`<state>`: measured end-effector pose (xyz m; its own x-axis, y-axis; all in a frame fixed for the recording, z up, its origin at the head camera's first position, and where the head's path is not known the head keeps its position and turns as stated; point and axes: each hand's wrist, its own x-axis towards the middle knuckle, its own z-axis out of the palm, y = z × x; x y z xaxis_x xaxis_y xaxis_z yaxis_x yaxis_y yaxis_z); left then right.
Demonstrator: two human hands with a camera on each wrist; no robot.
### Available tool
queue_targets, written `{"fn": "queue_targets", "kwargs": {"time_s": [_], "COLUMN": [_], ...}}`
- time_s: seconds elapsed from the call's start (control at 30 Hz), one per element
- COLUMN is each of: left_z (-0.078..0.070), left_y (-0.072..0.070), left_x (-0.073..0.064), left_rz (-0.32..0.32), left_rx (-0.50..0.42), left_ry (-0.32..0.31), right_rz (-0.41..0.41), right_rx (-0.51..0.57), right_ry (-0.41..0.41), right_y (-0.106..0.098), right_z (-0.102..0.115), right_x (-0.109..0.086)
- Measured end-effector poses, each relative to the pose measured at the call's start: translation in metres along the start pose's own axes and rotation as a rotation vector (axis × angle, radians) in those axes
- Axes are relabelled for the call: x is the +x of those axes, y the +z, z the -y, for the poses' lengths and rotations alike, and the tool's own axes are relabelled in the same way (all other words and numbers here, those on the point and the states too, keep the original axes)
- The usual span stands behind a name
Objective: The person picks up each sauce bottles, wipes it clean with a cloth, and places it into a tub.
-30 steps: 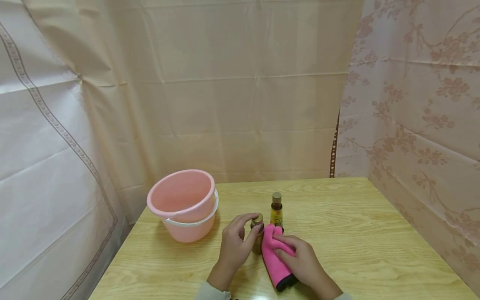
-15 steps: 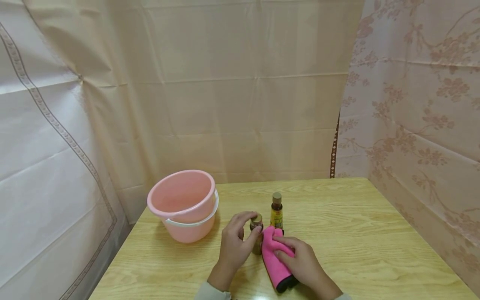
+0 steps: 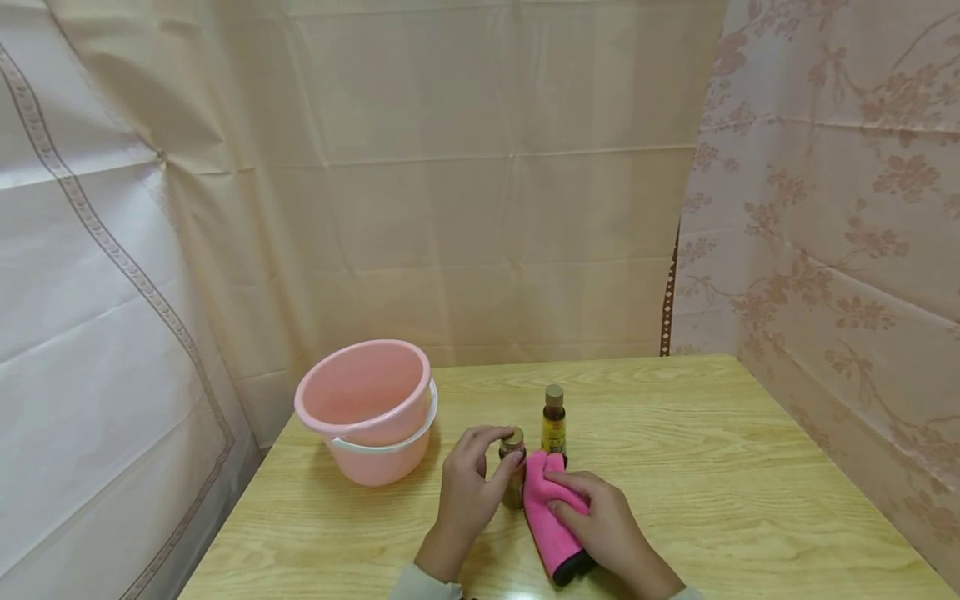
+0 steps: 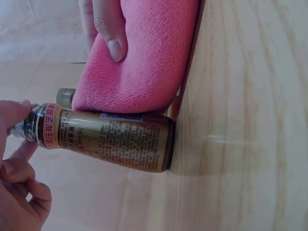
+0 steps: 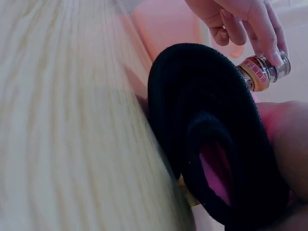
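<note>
Carrying everything, the counter [image 3: 750, 467] has the pink bucket [image 3: 378, 468] standing left, probably leaving working room. Your right hand [image 3: 609, 518] grips the pink cloth [image 3: 551, 533] against the near bottle [image 4: 127, 142]; your left hand [image 3: 467, 483] pinches that upright bottle's top, seemingly steadying it while leaving its body reachable. The far bottle [image 3: 553, 427] stands just behind the cloth.

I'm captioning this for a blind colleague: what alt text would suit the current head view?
A person's left hand holds an upright capped bottle by its top on a wooden table, while the right hand holds a folded pink cloth beside it. A second, yellow-labelled bottle stands behind the cloth, and a pink bucket stands to the left.
</note>
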<state>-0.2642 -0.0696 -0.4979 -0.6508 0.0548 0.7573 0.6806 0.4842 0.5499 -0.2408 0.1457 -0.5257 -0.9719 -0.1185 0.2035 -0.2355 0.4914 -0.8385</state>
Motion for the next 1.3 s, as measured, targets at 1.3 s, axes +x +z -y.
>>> {"fn": "queue_targets", "kwargs": {"time_s": [1.3], "left_z": [-0.0021], "left_y": [-0.0014], "left_x": [0.0012], "left_rz": [0.041], "left_rx": [-0.05], "left_ry": [0.038], "right_rz": [-0.127], "right_rx": [0.15], "right_ry": [-0.258], "right_y": [-0.0017], "right_z": [-0.0007], "right_x": [-0.0014]}}
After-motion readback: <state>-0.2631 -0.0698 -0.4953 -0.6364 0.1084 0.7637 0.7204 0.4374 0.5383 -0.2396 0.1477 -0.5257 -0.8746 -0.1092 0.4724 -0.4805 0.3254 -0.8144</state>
